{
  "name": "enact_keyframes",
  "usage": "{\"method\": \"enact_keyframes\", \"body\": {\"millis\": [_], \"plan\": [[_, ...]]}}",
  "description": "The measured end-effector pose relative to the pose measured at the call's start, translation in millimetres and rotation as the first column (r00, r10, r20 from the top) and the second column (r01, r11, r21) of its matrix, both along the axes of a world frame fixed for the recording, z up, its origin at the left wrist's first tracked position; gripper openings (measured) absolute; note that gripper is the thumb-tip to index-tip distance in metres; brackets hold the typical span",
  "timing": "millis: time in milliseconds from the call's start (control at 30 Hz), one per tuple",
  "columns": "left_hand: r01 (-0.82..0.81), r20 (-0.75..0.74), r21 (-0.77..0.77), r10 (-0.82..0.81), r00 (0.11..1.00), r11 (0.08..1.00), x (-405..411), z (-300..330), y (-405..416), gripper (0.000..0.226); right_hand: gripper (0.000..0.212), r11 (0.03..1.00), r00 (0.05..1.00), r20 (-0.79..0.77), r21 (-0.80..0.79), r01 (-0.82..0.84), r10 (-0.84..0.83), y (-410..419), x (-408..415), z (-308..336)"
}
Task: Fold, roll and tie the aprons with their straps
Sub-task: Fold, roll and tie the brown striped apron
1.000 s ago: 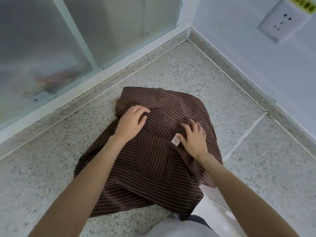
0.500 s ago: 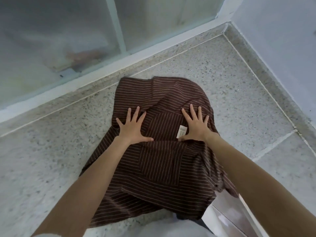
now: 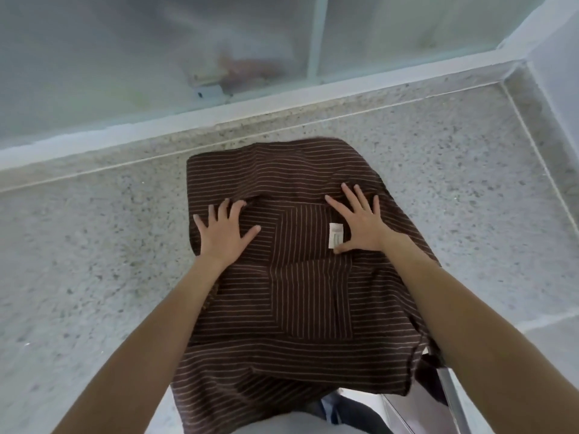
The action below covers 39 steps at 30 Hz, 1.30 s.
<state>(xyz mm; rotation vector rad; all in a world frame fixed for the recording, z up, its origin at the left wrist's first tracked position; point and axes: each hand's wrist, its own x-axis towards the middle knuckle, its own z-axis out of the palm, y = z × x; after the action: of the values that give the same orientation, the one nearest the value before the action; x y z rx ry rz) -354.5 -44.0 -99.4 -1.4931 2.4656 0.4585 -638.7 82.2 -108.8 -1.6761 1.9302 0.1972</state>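
A brown apron (image 3: 300,302) with thin pale stripes lies spread on a speckled stone counter (image 3: 94,245), its near end hanging over the front edge. A pocket panel sits in its middle and a small white label (image 3: 336,234) shows beside it. My left hand (image 3: 224,233) lies flat on the apron's left part with fingers spread. My right hand (image 3: 360,222) presses flat on the right part, thumb just below the label. No straps are visible.
A frosted sliding window with a white frame (image 3: 282,98) runs along the back of the counter. A pale wall (image 3: 557,73) closes the right side. A metal edge (image 3: 451,399) shows below the counter at the lower right.
My hands went from curled on the cloth to flat and spread, and slid apart across the apron. The view has swung right, so the apron now lies squarer to me.
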Motion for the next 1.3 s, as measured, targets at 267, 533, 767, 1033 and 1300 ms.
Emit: {"method": "enact_keyframes", "body": {"millis": [267, 533, 767, 1033, 1300], "plan": [[0.012, -0.022, -0.015, -0.012, 1.0, 1.0, 9.7, -7.4, -27.0, 0.075, 0.056, 0.875, 0.94, 0.098, -0.344, 0.341, -0.328, 29.1, 11.7, 1.7], [0.367, -0.136, 0.087, -0.354, 0.925, 0.926, -60.7, -4.7, 28.0, 0.084, 0.053, 0.532, 0.516, -0.132, -0.189, 0.825, -0.846, 95.1, 2.8, 11.8], [0.244, -0.248, -0.005, -0.238, 0.939, 0.97, -61.3, 4.2, 34.3, 0.058, 0.027, 0.718, 0.884, -0.018, -0.591, 0.368, -0.467, 93.7, 50.1, 37.8], [0.833, -0.405, -0.145, -0.801, 0.442, 0.534, -128.8, 21.2, 59.1, 0.044, 0.037, 0.812, 0.959, 0.029, -0.525, 0.253, -0.28, 123.7, 101.9, 19.2], [0.888, -0.291, 0.049, -0.844, 0.45, 0.456, -138.9, 15.5, 47.3, 0.032, 0.056, 0.434, 0.433, -0.083, -0.002, 0.901, -0.898, 178.1, 48.9, 39.9]]}}
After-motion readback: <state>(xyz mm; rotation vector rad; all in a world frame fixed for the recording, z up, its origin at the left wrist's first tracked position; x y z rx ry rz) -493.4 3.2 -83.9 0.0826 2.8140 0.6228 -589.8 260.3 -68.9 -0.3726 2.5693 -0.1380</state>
